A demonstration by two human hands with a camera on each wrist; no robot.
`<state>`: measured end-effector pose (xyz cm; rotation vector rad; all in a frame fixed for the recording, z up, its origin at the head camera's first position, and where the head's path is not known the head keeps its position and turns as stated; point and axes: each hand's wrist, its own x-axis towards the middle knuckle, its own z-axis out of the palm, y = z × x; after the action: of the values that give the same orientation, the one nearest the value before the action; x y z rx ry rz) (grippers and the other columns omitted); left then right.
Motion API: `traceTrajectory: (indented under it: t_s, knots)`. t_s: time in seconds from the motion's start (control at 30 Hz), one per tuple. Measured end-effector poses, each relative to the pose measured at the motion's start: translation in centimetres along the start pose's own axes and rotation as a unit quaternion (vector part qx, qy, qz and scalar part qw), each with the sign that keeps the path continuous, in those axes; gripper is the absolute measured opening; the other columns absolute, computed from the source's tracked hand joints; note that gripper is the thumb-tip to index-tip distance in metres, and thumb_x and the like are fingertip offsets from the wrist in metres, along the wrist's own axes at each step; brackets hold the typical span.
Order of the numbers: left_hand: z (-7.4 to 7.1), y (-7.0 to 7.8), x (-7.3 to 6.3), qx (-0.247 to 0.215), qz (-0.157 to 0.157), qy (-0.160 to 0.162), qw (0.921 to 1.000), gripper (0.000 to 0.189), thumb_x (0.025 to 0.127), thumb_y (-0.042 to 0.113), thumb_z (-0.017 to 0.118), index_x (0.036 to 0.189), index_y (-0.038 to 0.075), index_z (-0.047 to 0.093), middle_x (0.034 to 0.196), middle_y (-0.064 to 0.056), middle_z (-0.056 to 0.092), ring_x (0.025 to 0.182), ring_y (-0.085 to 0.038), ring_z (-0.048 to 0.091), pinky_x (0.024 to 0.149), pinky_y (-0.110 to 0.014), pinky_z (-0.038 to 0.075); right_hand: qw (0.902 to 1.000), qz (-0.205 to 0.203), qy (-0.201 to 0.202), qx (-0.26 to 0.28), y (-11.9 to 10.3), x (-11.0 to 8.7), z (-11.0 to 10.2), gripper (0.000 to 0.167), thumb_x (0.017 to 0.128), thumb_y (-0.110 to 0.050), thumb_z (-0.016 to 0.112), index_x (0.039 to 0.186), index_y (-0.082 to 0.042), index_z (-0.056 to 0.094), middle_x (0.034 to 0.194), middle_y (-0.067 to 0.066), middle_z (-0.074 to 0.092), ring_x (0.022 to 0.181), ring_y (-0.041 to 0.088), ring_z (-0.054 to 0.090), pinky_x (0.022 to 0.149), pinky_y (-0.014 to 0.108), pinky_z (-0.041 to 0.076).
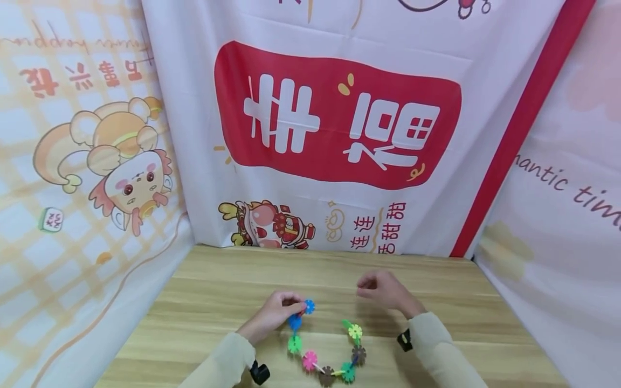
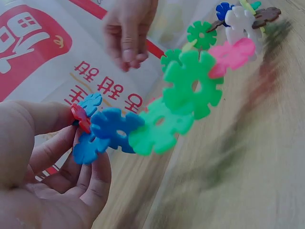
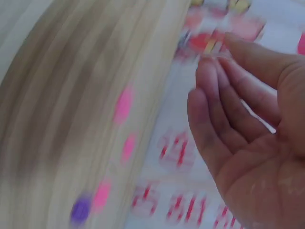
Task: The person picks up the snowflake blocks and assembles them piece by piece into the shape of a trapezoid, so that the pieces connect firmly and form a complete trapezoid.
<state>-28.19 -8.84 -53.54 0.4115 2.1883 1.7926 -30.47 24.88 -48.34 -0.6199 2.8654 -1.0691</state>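
Note:
A chain of snowflake-shaped plastic discs hangs in a U above the wooden table, in blue, green, pink, brown and yellow. My left hand pinches its left end between thumb and fingers. In the left wrist view a red disc sits at the fingertips, joined to blue discs, with green discs farther along. My right hand is raised to the right of the chain, apart from it. Its fingers are loosely bent, and the right wrist view shows nothing between them.
The wooden table meets a white printed cloth at the back. More printed cloth hangs on the left and right. Blurred pink pieces and a purple piece show on the table in the right wrist view.

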Motion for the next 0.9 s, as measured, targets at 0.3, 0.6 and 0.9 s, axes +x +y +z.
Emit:
traceTrajectory:
  t_s: [0.3,0.6,0.9]
  knots:
    - [-0.2,-0.4,-0.1,0.007,0.004,0.0,1.0,0.026,0.101,0.027,0.073,0.108,0.003,0.075,0.095,-0.004,0.074,0.087,-0.015,0.064,0.076,-0.025,0.055,0.9863,0.12,0.085,-0.075,7.7,-3.3,-2.4,0.011,0.093,-0.008,0.079,0.099,0.001,0.076,0.087,0.006,0.075,0.081,0.016,0.069,0.072,0.034,0.061]
    - [0.4,-0.4,-0.5,-0.007,-0.006,-0.013,0.9999,0.026,0.101,0.027,0.073,0.107,0.002,0.073,0.094,-0.004,0.073,0.084,-0.015,0.063,0.072,-0.024,0.055,0.9855,0.114,0.097,-0.08,10.5,-4.3,-1.1,0.011,0.088,-0.008,0.084,0.091,-0.002,0.075,0.083,0.004,0.073,0.078,0.015,0.065,0.07,0.032,0.057]
    - [0.0,-0.3,-0.9,-0.016,-0.013,-0.021,0.9996,0.027,0.101,0.029,0.074,0.109,0.003,0.074,0.097,-0.004,0.075,0.088,-0.015,0.066,0.077,-0.025,0.058,0.9898,0.122,0.065,-0.034,7.7,-4.1,-1.7,0.015,0.091,-0.004,0.081,0.085,-0.006,0.068,0.078,0.002,0.066,0.073,0.014,0.056,0.06,0.024,0.047]
